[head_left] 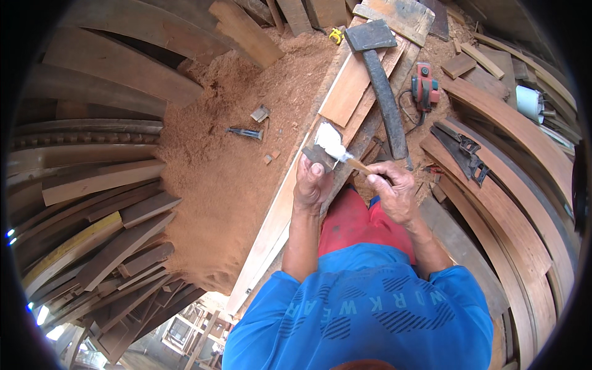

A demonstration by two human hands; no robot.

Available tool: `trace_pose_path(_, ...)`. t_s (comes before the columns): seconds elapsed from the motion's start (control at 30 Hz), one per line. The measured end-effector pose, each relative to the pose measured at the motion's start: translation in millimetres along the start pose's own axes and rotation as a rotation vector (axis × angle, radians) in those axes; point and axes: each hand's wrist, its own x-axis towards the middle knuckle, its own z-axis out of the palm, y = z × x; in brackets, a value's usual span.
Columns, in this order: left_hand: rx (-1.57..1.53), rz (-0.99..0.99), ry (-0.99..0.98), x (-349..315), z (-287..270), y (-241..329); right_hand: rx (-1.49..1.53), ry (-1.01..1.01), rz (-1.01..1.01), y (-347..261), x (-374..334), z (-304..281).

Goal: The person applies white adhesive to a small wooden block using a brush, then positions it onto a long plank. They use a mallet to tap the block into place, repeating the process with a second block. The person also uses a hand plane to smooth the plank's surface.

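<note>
In front of my body, my left hand (309,185) grips a small dark flat piece (317,158), thumb on top. White paste (329,139) lies over the far side of that piece. My right hand (396,190) is closed round a wooden-handled tool (357,164), whose paste-coated end meets the white lump; whether it is a brush or a putty knife is hidden. Under my hands runs a long pale board (271,222). Just beyond lies a reddish-brown plank (347,89), beside a dark long-handled tool (383,92) with a broad, axe-like head.
A red power planer (424,86) and a black-framed tool (465,154) lie to the right, among stacked planks (493,209). Sawdust (209,203) covers the floor on the left, with a chisel-like tool (245,132). More boards (105,179) line the far left. A yellow tape measure (336,35) lies farther off.
</note>
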Motion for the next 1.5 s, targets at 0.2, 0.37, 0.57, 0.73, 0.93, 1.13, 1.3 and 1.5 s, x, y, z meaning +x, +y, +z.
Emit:
trace_pose_path(0.2, 0.007, -0.071, -0.02, -2.6, 7.8, -3.2, -0.055, -0.032, 0.011, -13.9, 10.0, -2.6)
trace_pose_path(0.37, 0.047, -0.064, 0.016, 4.6, 4.6, -1.2, 0.028, -0.074, -0.034, -9.5, 6.7, -8.7)
trace_pose_path(0.57, 0.087, -0.066, -0.08, 4.0, 13.9, 2.7, -0.126, 0.066, -0.09, 7.9, 18.6, -7.8)
trace_pose_path(0.73, 0.139, -0.096, -0.072, 6.1, 10.4, 4.0, 0.028, 0.003, -0.137, -2.2, 10.5, -5.2)
trace_pose_path(0.93, 0.195, -0.127, -0.051, 2.5, 11.7, 1.7, 0.072, -0.048, -0.03, -6.2, 9.8, -8.7)
trace_pose_path(1.13, 0.167, -0.056, 0.01, 0.9, 13.8, 4.2, 0.229, -0.031, -0.134, 4.3, 5.1, -4.6)
trace_pose_path(1.3, 0.022, -0.059, -0.113, -10.2, 12.7, 1.8, 0.043, 0.049, -0.002, 9.5, 12.1, -9.5)
trace_pose_path(1.5, -0.067, -0.018, -0.079, -11.8, 5.2, -1.8, 0.065, -0.03, -0.065, 3.4, 9.4, -25.3)
